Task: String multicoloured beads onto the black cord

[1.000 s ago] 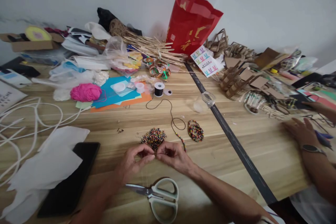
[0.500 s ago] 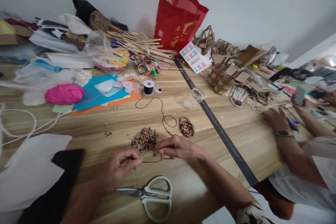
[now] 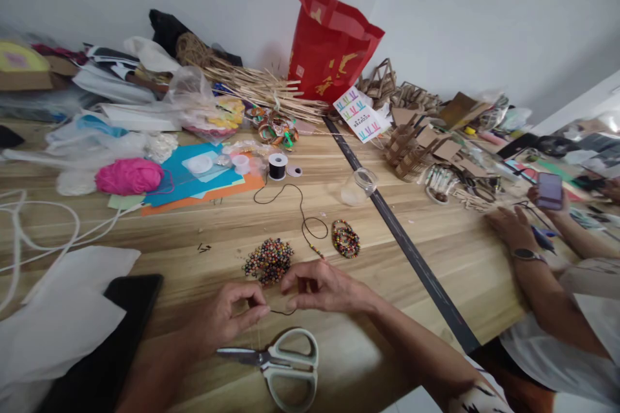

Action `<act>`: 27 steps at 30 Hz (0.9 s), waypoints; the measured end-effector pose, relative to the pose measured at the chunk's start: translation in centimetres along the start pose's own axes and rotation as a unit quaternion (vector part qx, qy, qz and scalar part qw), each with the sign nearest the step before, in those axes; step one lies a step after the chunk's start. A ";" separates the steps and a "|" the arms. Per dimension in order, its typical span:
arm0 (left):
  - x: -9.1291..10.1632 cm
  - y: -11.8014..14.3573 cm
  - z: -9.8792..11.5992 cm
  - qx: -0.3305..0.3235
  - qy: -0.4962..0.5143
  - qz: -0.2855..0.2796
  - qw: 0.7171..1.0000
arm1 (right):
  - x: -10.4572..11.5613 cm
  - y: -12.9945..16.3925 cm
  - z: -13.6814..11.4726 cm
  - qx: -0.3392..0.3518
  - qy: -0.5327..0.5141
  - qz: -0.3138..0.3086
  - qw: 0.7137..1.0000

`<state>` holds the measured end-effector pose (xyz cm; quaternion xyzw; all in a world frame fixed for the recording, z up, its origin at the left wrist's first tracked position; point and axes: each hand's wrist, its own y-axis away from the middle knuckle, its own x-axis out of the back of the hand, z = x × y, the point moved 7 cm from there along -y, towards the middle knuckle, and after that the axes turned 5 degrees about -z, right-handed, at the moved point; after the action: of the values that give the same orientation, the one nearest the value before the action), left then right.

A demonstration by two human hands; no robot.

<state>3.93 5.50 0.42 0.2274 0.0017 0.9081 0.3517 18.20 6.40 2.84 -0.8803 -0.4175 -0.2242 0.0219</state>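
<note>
A person's hands meet over a wooden table [image 3: 436, 251] strewn with craft supplies. The left hand [image 3: 227, 316] is pinched closed, thumb against forefinger, on one end of a thin black cord [image 3: 278, 313]; the right hand [image 3: 322, 285], fingers curled and narrow, grips the same cord just beside it, so that a short slack loop hangs between the two above the tabletop. From the right hand the cord runs away across the wood in loose curls, a few small beads threaded on it, to a black spool [image 3: 278, 166] standing near sheets of blue and orange paper [image 3: 194, 181]. A heap of multicoloured beads [image 3: 268, 260] lies just beyond the hands, touching neither, and a finished beaded bracelet [image 3: 345, 239] sits to its right. White-handled scissors [image 3: 281, 364] rest near the table edge, below the hands. A ball of pink yarn [image 3: 128, 175] and a red bag [image 3: 329, 45] stand farther off (at right, another person's hand holds a phone [image 3: 549, 190]).
</note>
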 end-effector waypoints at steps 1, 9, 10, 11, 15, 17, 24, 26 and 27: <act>-0.1 -0.1 0.1 -0.005 0.001 0.003 1.000 | -0.8 -0.3 0.0 0.004 -0.039 0.002 0.999; -0.6 -0.5 -0.6 0.000 -0.008 0.025 1.000 | -3.8 -1.3 1.3 0.035 -0.083 0.122 0.988; -0.6 -0.5 -0.7 0.005 -0.012 0.022 1.000 | -3.7 -1.2 1.3 0.041 -0.067 0.134 0.988; -0.7 -0.5 -0.8 0.011 -0.016 0.017 1.000 | -3.7 -1.1 1.2 0.046 -0.052 0.141 0.987; -0.8 -0.5 -1.1 0.033 -0.034 0.003 0.999 | -3.6 -1.0 1.4 0.056 -0.041 0.148 0.987; -0.9 -0.5 -1.3 0.038 -0.040 0.000 0.998 | -3.6 -1.0 1.7 0.051 -0.042 0.142 0.988; -1.3 -0.4 -2.1 0.055 -0.077 -0.021 0.995 | -3.5 -0.9 2.1 0.062 -0.013 0.163 0.985; -1.2 -0.4 -1.9 0.055 -0.083 -0.021 0.995 | -3.6 -0.9 2.3 0.061 -0.018 0.168 0.984; -1.2 -0.4 -1.8 0.054 -0.084 -0.019 0.995 | -3.7 -0.9 2.4 0.059 -0.023 0.168 0.984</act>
<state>4.18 5.33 -1.76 0.3213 0.0257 0.8776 0.3548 16.44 4.86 -1.01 -0.9399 -0.2767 -0.1723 0.1020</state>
